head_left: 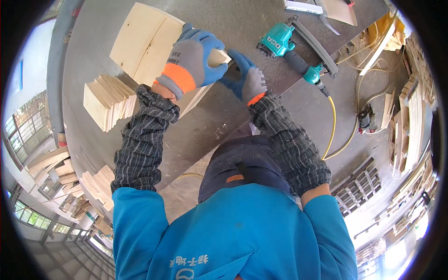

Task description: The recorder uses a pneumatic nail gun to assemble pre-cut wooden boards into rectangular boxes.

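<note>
A pale wooden box-like piece (140, 39) made of joined boards lies on the dark table in front of me. My left hand (191, 58), in a grey and blue glove with an orange cuff, is closed over its right end, thumb and fingers around a light wood part. At the same end, my right hand (245, 77), gloved alike, has its fingers stretched and thumb apart, near the corner. Its fingertips are partly hidden, so firm contact is hard to tell. A stack of thin wooden boards (107, 102) stands left of the box piece.
A teal nail gun (294, 51) with a yellow air hose (332, 121) lies on the table at the right. Past the table edge are a wooden pallet (357, 189), another tool (366, 119) on the floor and piled timber (410, 126). More boards (100, 184) stand lower left.
</note>
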Motion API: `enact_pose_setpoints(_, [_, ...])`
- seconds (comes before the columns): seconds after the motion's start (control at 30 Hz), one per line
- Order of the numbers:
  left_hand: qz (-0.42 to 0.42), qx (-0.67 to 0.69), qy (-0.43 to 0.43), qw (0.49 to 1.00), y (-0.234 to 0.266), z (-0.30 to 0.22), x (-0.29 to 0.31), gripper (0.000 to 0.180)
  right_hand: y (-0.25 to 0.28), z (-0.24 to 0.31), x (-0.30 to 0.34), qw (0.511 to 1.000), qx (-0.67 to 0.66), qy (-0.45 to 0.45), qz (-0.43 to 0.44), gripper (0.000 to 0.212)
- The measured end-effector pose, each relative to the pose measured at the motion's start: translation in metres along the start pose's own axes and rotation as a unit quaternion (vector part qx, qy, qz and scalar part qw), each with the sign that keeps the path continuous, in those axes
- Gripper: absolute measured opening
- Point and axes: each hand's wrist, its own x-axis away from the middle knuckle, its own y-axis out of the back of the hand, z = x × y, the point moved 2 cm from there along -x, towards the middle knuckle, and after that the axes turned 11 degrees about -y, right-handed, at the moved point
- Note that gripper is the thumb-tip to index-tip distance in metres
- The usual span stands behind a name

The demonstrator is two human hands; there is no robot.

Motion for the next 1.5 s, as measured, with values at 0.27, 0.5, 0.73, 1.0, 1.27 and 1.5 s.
enact_pose_setpoints(0.27, [-0.067,0.007,0.013,0.998,-0.003,0.0,0.011,0.035,0.097,-0.001,0.027,0.932,0.259,0.091,-0.237,0.07])
enact_pose_setpoints(0.5, [-0.099,0.011,0.007,0.995,-0.01,-0.001,0.01,0.032,0.133,-0.031,0.001,0.848,0.509,-0.064,-0.131,0.087])
enact_pose_setpoints(0.73, [-0.08,-0.032,0.027,0.996,-0.016,-0.001,0.016,0.032,0.145,-0.032,-0.029,0.905,0.418,-0.063,-0.043,0.086])
enact_pose_setpoints(1.0, [-0.043,-0.034,0.032,0.998,-0.012,-0.002,0.016,0.035,0.188,0.041,-0.023,0.961,0.204,-0.184,-0.019,0.045])
enact_pose_setpoints(1.27, [-0.199,0.084,-0.031,0.976,-0.016,0.014,0.025,0.029,0.198,0.163,0.062,0.965,-0.062,-0.224,0.122,0.026])
enact_pose_setpoints(1.5, [-0.264,0.069,-0.014,0.962,-0.024,0.023,0.026,0.039,0.161,0.182,0.069,0.952,-0.022,-0.256,0.165,0.032])
